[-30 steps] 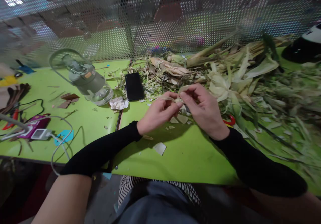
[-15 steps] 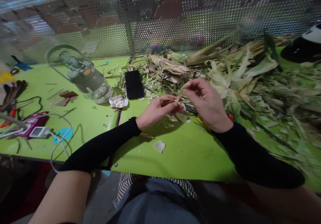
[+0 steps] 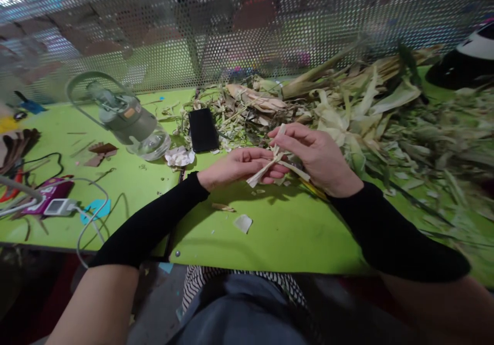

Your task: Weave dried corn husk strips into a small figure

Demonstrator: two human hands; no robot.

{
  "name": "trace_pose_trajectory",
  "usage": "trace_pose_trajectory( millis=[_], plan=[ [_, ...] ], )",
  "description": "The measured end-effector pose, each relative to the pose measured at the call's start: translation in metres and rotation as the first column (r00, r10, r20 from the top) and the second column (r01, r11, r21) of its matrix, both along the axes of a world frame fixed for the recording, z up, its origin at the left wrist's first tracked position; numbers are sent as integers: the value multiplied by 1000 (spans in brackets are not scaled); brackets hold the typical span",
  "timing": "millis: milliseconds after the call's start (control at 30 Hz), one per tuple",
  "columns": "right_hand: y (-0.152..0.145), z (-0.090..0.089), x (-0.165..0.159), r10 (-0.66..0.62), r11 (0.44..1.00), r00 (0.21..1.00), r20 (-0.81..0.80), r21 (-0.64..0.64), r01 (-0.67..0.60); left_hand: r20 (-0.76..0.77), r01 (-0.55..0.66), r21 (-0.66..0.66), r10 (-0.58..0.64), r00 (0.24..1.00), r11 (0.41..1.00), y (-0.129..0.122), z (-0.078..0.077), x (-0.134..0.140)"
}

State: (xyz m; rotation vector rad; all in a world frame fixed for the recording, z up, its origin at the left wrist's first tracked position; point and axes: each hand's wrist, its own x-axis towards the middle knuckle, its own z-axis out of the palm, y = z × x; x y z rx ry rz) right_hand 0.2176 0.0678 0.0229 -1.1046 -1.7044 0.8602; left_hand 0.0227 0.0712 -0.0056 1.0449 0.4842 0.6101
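A pale, tied or folded strip of corn husk (image 3: 262, 173) lies across the fingers of my left hand (image 3: 231, 168). This hand is turned palm up and steadies the strip, its fingers fairly straight beneath it. One end of the husk points up and is pinched between the thumb and fingers of my right hand (image 3: 322, 154). Another end stretches toward the right palm. Partly covered by the right hand, a tool with a yellow handle (image 3: 314, 188) lies on the green table (image 3: 293, 237). A small white husk scrap (image 3: 243, 223) is in front of my hands.
Behind the hands lie a black phone (image 3: 203, 130) and heaped corn husks (image 3: 347, 118). A lidded bottle (image 3: 129, 121) and crumpled white paper (image 3: 179, 156) are to the left. Farther left are a purple power strip (image 3: 48, 195) and cables. Perforated metal (image 3: 154, 36) backs the table.
The husk strip has turned in my hands, and its loose end now hangs over the left fingers. My left fingers have opened out; my right hand has come slightly lower.
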Motion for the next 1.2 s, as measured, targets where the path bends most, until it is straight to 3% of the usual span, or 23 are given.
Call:
trace_pose_trajectory(
  millis=[67, 300, 533, 633, 700, 733, 800, 900, 967, 1033, 1200],
  plan=[
    [-1, 1, -1, 8, 998, 999, -39, -54, -10, -37, -4, 58, 6, 999, 998, 0, 1, 0],
    [-5, -7, -5, -43, 999, 999, -29, -33, 42, -103, -116, 312, 155, 983, 943, -9, -4, 8],
    [-6, -3, -8, -5, 997, 999, 42, -78, 9, -109, -135, 524, 224, 968, 841, -15, -6, 11],
    [-4, 2, -4, -147, 985, 989, -29, 90, 149, -27, -267, 482, 319, 947, 835, -13, -12, 16],
    [-6, 5, -3, -288, 909, 956, -46, 301, 288, 22, -374, 439, 406, 913, 817, -11, -16, 17],
    [-8, 5, -3, -309, 873, 951, -16, 392, 290, 16, -402, 450, 443, 897, 798, -9, -17, 17],
    [-12, 4, -6, -233, 867, 962, 145, 479, 138, -11, -440, 549, 532, 846, 711, -6, -17, 15],
    [-17, -2, -14, -64, 915, 934, 352, 395, -86, -5, -422, 766, 662, 750, 484, 1, -17, 8],
    [-18, -5, -17, -41, 936, 925, 377, 339, -97, 30, -384, 847, 689, 724, 367, 5, -17, 3],
    [-17, -5, -18, -35, 950, 932, 360, 302, -81, 25, -337, 882, 682, 731, 329, 8, -17, 1],
    [-18, 0, -16, 2, 968, 938, 346, 236, -90, -60, -238, 920, 711, 701, 312, 7, -13, -1]
  ],
)
